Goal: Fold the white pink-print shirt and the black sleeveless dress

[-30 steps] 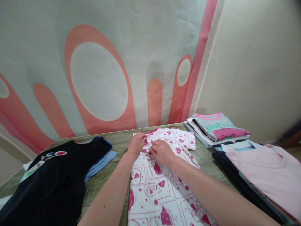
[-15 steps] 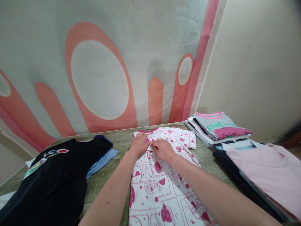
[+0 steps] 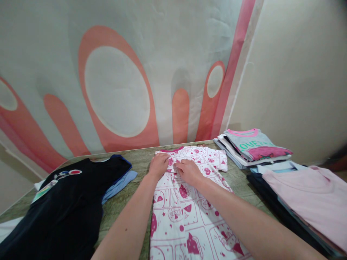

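From my remote seat I see both hands on a white garment with a magenta print [image 3: 180, 216], which lies spread on the tabletop [image 3: 141, 162] beneath them and runs back toward me between the forearms. My left hand [image 3: 158, 166] rests on its upper part, fingers close together, with the magenta collar [image 3: 177, 148] just beyond. My right hand [image 3: 189, 172] is beside it, slightly nearer me, fingers bent narrow against the chest; from this view I can't tell whether either hand pinches the cloth or only presses it. One short sleeve [image 3: 221, 160] lies out to the right of my right hand. Left of my left hand I have a black T-shirt [image 3: 69, 213] over a light blue garment [image 3: 120, 185]; well right of my right hand, a folded grey shirt [image 3: 242, 144] tops one stack and a pale pink garment [image 3: 306, 202] another, nearer one
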